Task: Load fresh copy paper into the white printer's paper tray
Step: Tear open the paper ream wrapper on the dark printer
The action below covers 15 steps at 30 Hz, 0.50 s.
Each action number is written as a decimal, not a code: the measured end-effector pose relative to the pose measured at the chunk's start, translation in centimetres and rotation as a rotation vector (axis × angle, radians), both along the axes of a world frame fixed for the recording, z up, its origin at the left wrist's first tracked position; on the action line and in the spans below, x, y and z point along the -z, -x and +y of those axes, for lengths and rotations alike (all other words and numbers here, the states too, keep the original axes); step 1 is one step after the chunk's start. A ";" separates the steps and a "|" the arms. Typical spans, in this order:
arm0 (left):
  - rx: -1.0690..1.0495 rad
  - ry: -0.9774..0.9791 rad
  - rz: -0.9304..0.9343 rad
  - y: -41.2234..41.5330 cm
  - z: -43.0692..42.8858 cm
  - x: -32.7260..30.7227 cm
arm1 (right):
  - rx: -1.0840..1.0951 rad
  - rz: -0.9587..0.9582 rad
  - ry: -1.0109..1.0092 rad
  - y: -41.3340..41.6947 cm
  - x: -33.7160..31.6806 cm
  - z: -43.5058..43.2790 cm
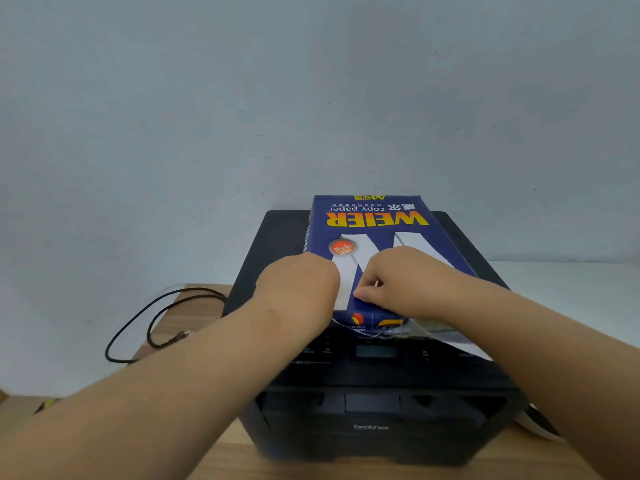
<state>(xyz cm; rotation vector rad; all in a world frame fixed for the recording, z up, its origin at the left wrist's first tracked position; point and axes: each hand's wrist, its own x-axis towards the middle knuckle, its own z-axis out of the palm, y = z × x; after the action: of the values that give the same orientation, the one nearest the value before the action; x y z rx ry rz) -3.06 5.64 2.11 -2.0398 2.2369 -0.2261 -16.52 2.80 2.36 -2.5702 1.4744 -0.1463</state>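
Observation:
A blue wrapped ream of copy paper (370,223) lies on top of a black printer (374,424), not a white one. The ream's near end is torn, and a loose flap of wrapper (450,336) hangs to the right over the control panel. My left hand (301,289) is closed on the ream's near left corner. At the near edge my right hand (401,282) pinches the wrapper between thumb and fingers. The printer's front paper tray (372,403) looks closed.
The printer stands on a wooden table (221,455) against a pale wall. A black cable (152,323) loops on the table to the left. A white surface (571,289) stretches to the right behind the printer.

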 end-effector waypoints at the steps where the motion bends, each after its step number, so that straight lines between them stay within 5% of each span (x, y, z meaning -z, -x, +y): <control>1: 0.009 -0.011 -0.033 0.3 0.0 0.0 | -0.012 0.016 0.010 0.0 0.0 0.0; 4: -0.012 0.035 0.007 0.0 -0.1 0.3 | -0.036 0.063 0.037 0.1 0.1 -0.1; 10: -0.178 0.136 0.484 -2.4 -0.5 2.1 | -0.029 0.026 0.036 0.4 0.5 -0.1; 15: -0.095 0.161 0.353 -1.7 0.2 1.6 | -0.043 0.016 0.031 0.4 0.7 -0.2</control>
<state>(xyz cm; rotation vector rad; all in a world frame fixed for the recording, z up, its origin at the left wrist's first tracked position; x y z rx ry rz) -1.31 5.81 0.48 -2.4300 2.3732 -0.0393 -16.94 2.56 1.70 -2.6312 1.4326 -0.1446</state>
